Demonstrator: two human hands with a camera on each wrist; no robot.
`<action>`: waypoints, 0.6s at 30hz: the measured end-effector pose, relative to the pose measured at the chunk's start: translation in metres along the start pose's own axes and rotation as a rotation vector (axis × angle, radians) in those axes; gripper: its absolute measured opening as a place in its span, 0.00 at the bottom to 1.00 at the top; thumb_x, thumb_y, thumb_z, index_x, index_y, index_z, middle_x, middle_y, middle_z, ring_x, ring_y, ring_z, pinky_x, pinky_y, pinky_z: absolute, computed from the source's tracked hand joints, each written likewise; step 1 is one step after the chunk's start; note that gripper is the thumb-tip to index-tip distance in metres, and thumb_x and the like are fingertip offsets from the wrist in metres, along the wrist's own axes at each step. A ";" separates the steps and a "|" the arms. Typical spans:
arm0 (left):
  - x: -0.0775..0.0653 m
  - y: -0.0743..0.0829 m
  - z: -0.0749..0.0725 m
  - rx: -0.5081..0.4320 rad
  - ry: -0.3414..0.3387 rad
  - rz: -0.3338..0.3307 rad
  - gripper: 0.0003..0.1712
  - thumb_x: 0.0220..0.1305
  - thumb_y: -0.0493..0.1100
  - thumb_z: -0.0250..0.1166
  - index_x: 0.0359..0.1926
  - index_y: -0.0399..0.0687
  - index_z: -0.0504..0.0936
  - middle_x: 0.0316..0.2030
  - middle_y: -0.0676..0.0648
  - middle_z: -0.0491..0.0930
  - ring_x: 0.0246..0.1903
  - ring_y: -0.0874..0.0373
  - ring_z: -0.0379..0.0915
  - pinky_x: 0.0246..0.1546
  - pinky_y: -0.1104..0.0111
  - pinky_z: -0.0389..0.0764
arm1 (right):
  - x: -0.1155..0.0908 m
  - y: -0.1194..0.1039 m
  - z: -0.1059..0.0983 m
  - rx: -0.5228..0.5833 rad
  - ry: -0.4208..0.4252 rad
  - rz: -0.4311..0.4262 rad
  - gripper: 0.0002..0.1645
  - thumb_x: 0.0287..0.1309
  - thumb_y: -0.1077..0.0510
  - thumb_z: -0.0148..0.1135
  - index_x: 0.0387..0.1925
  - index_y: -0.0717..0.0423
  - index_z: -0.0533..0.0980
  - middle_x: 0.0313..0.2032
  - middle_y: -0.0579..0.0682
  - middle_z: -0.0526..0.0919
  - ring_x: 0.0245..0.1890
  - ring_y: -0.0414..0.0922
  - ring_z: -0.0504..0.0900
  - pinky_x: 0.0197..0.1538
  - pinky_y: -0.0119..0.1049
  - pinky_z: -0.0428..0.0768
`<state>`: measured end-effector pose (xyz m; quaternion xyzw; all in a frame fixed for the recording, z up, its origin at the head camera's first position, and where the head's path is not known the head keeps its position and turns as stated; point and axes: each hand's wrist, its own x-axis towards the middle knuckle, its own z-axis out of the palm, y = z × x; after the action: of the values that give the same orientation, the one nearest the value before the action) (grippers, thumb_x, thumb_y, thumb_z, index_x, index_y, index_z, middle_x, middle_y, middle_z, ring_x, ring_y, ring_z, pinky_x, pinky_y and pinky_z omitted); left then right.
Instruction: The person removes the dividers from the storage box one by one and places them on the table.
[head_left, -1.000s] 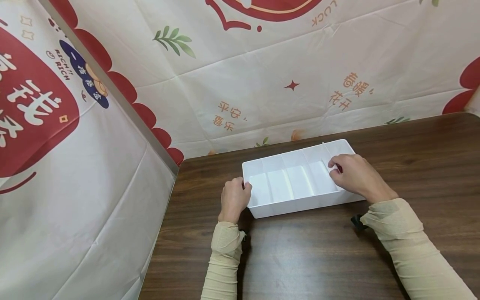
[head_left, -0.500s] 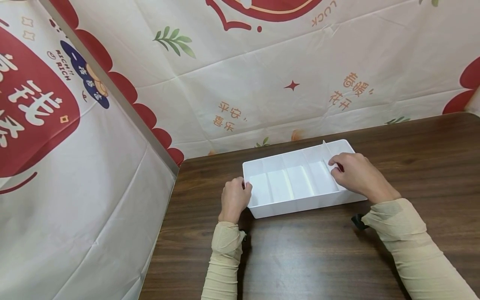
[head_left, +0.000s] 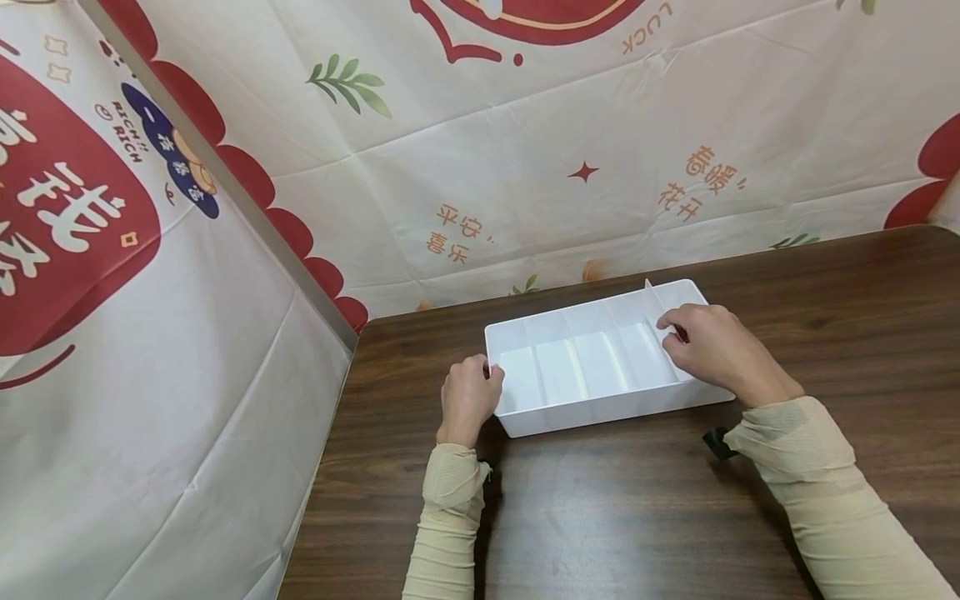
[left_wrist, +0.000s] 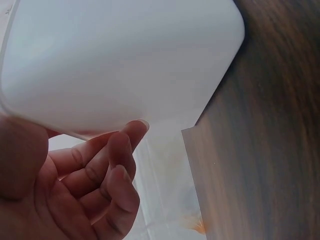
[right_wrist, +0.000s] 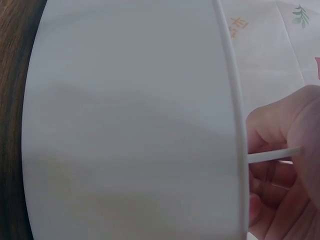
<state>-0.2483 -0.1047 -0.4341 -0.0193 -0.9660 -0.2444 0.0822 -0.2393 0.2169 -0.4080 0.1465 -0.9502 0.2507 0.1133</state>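
A long white box (head_left: 600, 410) with crosswise compartments lies at a slant on the table. My left hand (head_left: 468, 396) grips its left end wall, the thumb at the inner side. In the left wrist view the fingers curl beneath the rim of the white wall (left_wrist: 125, 60). Over the right end of the box, my right hand (head_left: 712, 346) pinches a thin white divider (head_left: 652, 292), whose far corner stands above the rim. From the right wrist, the divider's edge (right_wrist: 272, 155) shows rising past the box wall (right_wrist: 135, 120) between thumb and fingers; its lower part is hidden.
The dark wood-grain table (head_left: 600, 500) runs back to a printed white cloth (head_left: 525, 167). On the left a second printed cloth (head_left: 225, 400) hangs along the table's edge. A small black object (head_left: 718, 443) sits under the right wrist.
My right hand has shifted very slightly to the right and up, with the divider rising a little above the rim. My left hand keeps its grip on the box.
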 end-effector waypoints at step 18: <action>0.000 -0.001 0.000 -0.023 -0.005 0.004 0.14 0.66 0.42 0.59 0.24 0.42 0.79 0.15 0.50 0.71 0.17 0.59 0.65 0.18 0.68 0.63 | -0.001 -0.003 -0.003 -0.006 0.042 -0.021 0.14 0.53 0.68 0.58 0.41 0.71 0.82 0.31 0.59 0.83 0.26 0.49 0.73 0.30 0.41 0.70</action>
<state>-0.2486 -0.1057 -0.4348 -0.0228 -0.9633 -0.2552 0.0800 -0.2367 0.2161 -0.4041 0.1508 -0.9468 0.2498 0.1361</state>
